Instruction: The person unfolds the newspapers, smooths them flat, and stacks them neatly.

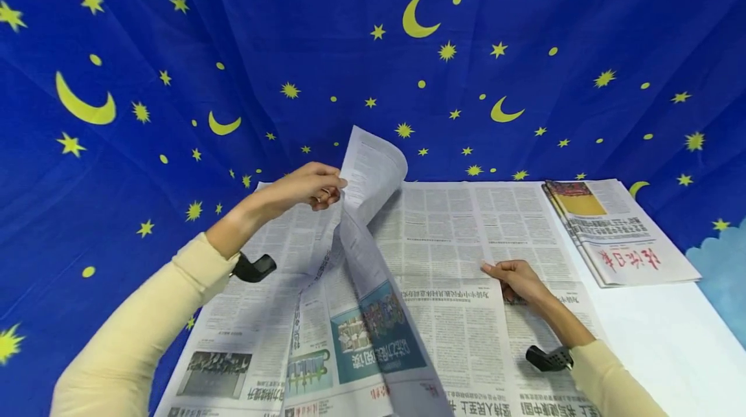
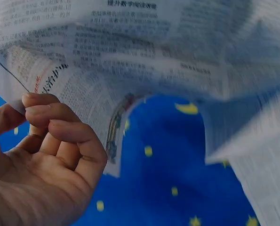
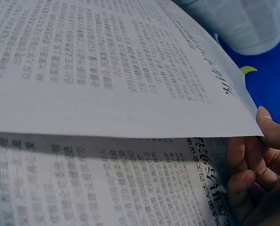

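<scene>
Large newspaper sheets [image 1: 437,229] lie spread over the white table. My left hand [image 1: 305,187] pinches the edge of a raised newspaper page [image 1: 375,168], whose top curls over to the right; lower down, the page stands in a long fold. In the left wrist view, the thumb and fingertips of the left hand [image 2: 55,150] meet at the paper's edge. Over to the right, my right hand [image 1: 519,281] pinches the corner of another page [image 3: 107,108] between thumb and fingers. That page is lifted slightly above the printed sheet [image 3: 97,188] beneath it.
A folded newspaper stack [image 1: 623,236] with a red masthead lies at the table's back right. Bare white tabletop [image 1: 653,326] shows in front of it. Behind the table hangs a blue cloth [image 1: 326,35] with yellow moons and stars.
</scene>
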`<move>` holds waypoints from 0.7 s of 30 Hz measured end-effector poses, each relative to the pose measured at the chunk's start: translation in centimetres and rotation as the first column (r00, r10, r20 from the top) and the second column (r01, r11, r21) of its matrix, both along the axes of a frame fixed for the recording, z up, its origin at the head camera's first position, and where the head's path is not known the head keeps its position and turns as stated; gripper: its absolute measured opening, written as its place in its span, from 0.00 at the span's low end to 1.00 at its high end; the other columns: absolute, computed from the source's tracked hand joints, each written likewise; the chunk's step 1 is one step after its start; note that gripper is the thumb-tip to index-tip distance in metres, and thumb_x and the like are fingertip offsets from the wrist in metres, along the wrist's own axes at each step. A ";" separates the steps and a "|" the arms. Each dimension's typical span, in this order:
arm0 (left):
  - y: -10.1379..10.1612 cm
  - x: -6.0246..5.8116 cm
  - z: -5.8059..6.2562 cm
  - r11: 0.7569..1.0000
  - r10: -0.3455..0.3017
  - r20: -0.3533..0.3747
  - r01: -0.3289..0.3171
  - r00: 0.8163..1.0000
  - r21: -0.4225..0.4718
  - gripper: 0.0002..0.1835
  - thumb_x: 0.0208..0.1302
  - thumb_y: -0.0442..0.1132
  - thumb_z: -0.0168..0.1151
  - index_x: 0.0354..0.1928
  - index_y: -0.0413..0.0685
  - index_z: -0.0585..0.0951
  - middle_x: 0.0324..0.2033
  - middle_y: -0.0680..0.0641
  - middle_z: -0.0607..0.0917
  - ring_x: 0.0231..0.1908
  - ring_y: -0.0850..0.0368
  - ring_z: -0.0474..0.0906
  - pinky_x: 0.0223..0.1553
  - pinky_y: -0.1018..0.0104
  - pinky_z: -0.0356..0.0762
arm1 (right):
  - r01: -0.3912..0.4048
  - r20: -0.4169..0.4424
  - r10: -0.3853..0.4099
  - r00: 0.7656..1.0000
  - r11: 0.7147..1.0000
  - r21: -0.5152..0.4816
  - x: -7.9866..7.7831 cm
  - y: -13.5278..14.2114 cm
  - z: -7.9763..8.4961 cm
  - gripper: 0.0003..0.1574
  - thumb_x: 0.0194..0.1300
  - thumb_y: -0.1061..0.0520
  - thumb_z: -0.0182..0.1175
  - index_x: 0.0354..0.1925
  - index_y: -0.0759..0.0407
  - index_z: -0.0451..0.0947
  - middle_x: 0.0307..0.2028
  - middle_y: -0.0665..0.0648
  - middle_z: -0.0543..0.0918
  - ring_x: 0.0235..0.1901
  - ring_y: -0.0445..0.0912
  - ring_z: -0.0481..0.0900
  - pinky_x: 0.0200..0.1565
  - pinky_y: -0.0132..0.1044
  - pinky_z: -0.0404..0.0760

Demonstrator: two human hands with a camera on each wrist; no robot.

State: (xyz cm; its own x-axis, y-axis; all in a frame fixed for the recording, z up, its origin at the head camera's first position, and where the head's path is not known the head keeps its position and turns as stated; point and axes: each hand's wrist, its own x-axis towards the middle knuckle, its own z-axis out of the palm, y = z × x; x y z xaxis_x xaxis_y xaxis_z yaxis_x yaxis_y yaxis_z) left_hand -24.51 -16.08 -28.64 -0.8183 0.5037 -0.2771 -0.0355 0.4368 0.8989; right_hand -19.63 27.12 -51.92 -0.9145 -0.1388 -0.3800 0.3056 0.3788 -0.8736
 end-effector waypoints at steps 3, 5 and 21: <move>-2.2 0.3 0.8 0.999 0.044 -0.002 -0.044 0.999 -0.005 0.17 0.75 0.41 0.49 0.26 0.42 0.62 0.21 0.50 0.70 0.20 0.59 0.63 0.25 0.67 0.63 | -0.023 0.007 0.023 1.000 1.000 0.016 0.0 0.1 0.2 0.25 0.66 0.40 0.62 0.21 0.55 0.75 0.13 0.48 0.71 0.12 0.40 0.65 0.18 0.34 0.69; -3.4 0.6 1.2 0.997 0.074 -0.011 -0.074 0.997 -0.016 0.17 0.75 0.42 0.49 0.27 0.43 0.63 0.21 0.50 0.71 0.20 0.59 0.64 0.26 0.66 0.65 | -0.052 0.001 0.052 0.999 0.998 0.019 0.0 0.3 0.3 0.25 0.67 0.42 0.61 0.21 0.56 0.74 0.14 0.49 0.73 0.13 0.40 0.65 0.18 0.34 0.69; -14.6 0.5 1.6 0.969 0.228 -0.012 -0.228 0.974 -0.098 0.12 0.76 0.42 0.47 0.34 0.55 0.77 0.25 0.61 0.80 0.28 0.66 0.78 0.34 0.67 0.76 | -0.050 0.006 0.050 0.999 0.996 0.075 0.1 2.0 1.4 0.25 0.69 0.42 0.59 0.21 0.55 0.70 0.17 0.50 0.68 0.16 0.41 0.65 0.22 0.37 0.72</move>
